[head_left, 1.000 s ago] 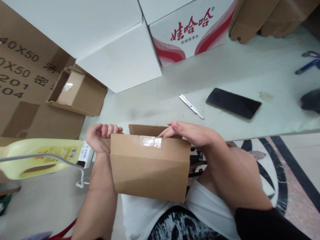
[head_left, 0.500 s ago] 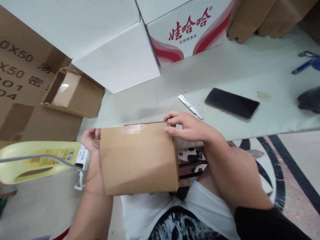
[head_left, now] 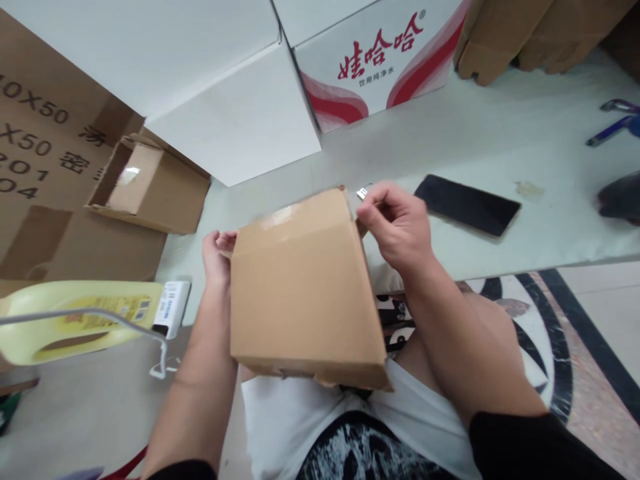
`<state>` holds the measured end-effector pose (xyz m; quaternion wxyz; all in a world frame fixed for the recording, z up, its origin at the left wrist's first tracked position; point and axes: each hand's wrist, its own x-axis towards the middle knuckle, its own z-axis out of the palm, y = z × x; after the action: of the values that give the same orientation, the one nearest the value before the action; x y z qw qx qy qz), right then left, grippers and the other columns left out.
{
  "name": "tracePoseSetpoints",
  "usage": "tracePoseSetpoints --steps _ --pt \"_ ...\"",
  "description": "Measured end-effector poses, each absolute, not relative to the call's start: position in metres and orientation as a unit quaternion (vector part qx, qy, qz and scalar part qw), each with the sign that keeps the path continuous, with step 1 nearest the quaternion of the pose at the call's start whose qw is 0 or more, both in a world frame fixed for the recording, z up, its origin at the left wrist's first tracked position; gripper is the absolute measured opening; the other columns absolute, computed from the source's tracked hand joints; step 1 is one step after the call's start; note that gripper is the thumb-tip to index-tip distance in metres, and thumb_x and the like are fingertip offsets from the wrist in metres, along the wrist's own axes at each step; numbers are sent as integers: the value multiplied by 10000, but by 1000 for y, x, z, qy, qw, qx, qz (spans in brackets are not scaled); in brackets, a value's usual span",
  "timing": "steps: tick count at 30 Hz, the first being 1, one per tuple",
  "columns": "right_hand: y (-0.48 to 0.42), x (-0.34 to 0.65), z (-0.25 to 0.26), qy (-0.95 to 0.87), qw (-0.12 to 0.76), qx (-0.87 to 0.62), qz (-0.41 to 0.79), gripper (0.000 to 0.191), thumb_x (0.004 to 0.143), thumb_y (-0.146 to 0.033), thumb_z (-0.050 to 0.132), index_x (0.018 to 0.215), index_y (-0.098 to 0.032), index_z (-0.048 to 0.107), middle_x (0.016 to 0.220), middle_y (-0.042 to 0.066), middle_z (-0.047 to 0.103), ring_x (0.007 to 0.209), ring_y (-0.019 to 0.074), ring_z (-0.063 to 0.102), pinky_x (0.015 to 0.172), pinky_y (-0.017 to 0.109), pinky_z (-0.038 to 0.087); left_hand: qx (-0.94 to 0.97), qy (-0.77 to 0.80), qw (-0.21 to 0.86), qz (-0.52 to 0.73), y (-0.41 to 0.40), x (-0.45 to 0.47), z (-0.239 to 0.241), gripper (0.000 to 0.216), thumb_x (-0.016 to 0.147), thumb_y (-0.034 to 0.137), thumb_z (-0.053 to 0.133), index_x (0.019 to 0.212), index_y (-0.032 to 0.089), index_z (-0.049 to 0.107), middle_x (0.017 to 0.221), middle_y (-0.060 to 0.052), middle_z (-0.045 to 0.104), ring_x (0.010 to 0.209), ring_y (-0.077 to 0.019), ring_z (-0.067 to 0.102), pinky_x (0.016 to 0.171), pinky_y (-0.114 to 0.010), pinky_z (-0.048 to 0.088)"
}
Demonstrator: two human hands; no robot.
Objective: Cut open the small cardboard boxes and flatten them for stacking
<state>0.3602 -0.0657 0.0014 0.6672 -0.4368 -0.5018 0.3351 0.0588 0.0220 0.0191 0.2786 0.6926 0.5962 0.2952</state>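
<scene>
looks like a storage corner of a shop or home, going by the white cartons and large printed brown carton around the tabletop. has a patterned, stone-look floor, so cannot be pinned down further.

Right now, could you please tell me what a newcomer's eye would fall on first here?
Probably the brown box in the middle, between the left grip and right grip. Next might come the red-lettered white carton at the back of the table, then the pale yellow bottle at the left edge and the black phone right of the right grip.
</scene>
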Motion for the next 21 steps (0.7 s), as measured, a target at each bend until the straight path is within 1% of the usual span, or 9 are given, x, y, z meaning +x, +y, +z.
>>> tracePoseSetpoints --steps 2,4,6,9,11,14,17,19,21 --pt "-64 363 -5 -447 703 -485 265 493 912 -713 632 813 -235 568 698 -26 523 622 116 497 603 287 424 647 615 301 336 22 61 16 519 805 770 240 751 257 304 670 -22 535 677 -199 611 666 -381 533" --pt "-62 369 -13 -417 717 -525 188 450 945 -680 611 858 -239 576 730 -19 522 661 125 536 619 292 442 588 628 334 384 8 61 16 478 792 736 353 788 257 352 802 -51 608 814 -224 652 741 -407 558" --pt "-60 375 -19 -412 718 -547 126 415 992 -641 558 909 -236 595 793 -1 550 762 148 604 684 311 484 524 624 375 442 -15 60 17 404 778 654 505 826 262 420 920 -59 639 941 -238 663 819 -420 568" --pt "-60 380 -25 -424 706 -563 72 399 1039 -597 489 967 -228 621 870 23 586 892 187 655 778 352 521 553 577 363 480 -53 58 15 311 807 558 604 904 285 492 1065 -47 619 1060 -228 643 908 -411 567" --pt "-60 378 -24 -427 696 -575 45 395 1040 -584 494 952 -222 624 853 22 579 887 189 653 793 361 522 599 554 358 454 -76 57 8 393 767 582 721 986 307 545 1166 -58 596 1149 -253 623 931 -415 573" --pt "-60 369 -20 -413 691 -593 21 408 1031 -588 513 889 -216 601 799 2 536 831 170 618 797 356 509 673 497 342 428 -99 52 -11 659 696 618 845 1230 345 572 1440 -103 493 1388 -319 510 1006 -425 557" --pt "-60 362 -16 -384 704 -597 35 439 1021 -615 515 845 -216 563 782 -13 495 783 146 566 795 340 488 722 459 334 397 -107 42 -33 910 658 487 932 1429 388 460 1605 -109 373 1517 -335 402 1117 -447 503" --pt "-59 360 -15 -376 712 -590 56 447 1009 -628 526 830 -219 544 783 -16 476 778 140 543 796 333 474 716 476 326 392 -104 36 -45 1032 671 428 940 1510 426 339 1642 -114 347 1512 -321 428 1117 -444 511" --pt "-59 360 -16 -379 716 -581 76 447 1000 -631 541 820 -222 534 785 -16 467 784 139 531 804 332 467 698 500 318 402 -98 33 -53 1147 651 441 954 1554 432 246 1642 -130 360 1469 -318 493 1096 -435 536"
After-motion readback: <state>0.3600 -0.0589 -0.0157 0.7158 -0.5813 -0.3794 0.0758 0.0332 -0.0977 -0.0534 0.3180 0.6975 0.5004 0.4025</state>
